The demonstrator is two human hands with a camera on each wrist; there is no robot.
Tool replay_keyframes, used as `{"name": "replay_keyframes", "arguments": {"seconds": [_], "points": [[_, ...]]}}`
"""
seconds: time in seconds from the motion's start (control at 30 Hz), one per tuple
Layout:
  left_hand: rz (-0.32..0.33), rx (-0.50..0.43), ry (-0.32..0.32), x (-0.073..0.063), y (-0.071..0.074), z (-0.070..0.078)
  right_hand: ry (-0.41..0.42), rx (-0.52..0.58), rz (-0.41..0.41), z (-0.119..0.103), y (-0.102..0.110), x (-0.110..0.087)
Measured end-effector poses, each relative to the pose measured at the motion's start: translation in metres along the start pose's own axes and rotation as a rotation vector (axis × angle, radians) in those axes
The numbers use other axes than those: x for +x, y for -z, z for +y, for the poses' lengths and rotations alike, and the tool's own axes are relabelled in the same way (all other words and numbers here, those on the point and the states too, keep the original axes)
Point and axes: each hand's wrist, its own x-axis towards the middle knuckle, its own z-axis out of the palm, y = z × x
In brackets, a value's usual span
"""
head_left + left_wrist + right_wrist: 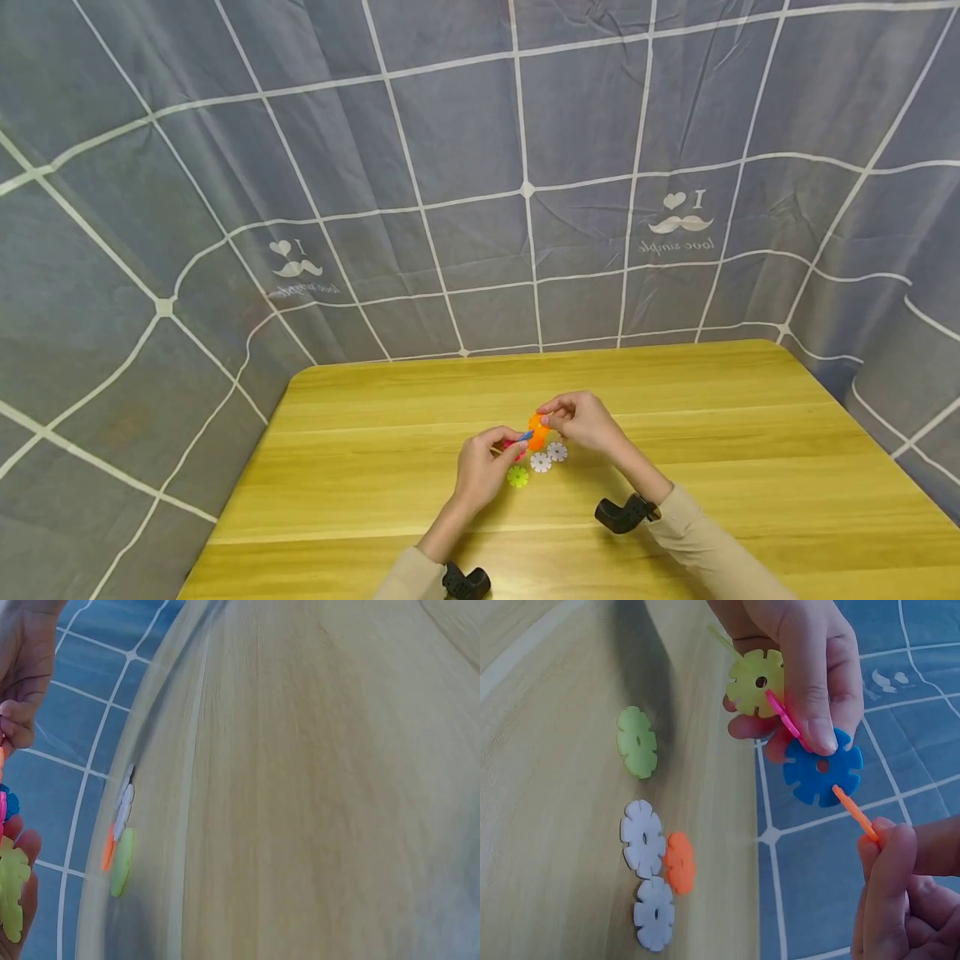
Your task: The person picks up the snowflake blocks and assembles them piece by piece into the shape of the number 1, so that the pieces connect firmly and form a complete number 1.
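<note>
My left hand (480,471) holds a chain of notched plastic discs. In the right wrist view a blue disc (823,769) sits below its thumb, joined to a pink disc (786,720) seen edge-on. A yellow disc (751,684) meets the pink one, and a thin yellow-green edge (724,641) juts out behind it. My right hand (900,892) pinches an orange disc (855,813) between thumb and fingertips. This disc stands crosswise to the blue one, its edge right at a notch in the blue rim.
On the wooden table (375,500) under the hands lie a light green disc (637,742), two white discs (643,838) and another orange disc (680,862). A grey-blue curtain with white lines (465,167) hangs behind the table. Each wrist carries a black camera (622,515).
</note>
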Motion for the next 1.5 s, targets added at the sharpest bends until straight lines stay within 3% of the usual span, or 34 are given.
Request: {"name": "replay_keyframes", "arguments": {"seconds": [0.27, 0.5, 0.63, 0.9, 1.1, 1.5], "points": [[0.007, -0.035, 0.034, 0.000, -0.004, 0.002, -0.075, 0.069, 0.021, 0.001, -0.001, 0.000], [0.028, -0.001, 0.018, 0.001, -0.003, 0.007, -0.105, 0.150, 0.054, 0.002, -0.005, -0.002], [0.034, -0.016, 0.019, 0.000, -0.001, 0.007, -0.102, 0.169, 0.041, 0.003, -0.006, -0.002], [0.005, -0.080, 0.088, -0.001, 0.004, 0.006, -0.092, 0.214, -0.033, 0.007, -0.004, -0.002], [-0.017, -0.102, 0.113, -0.001, 0.005, 0.004, -0.092, 0.223, -0.040, 0.010, -0.006, -0.002], [-0.056, -0.102, 0.077, 0.001, 0.004, 0.007, -0.068, 0.202, 0.002, 0.007, -0.012, -0.003]]}}
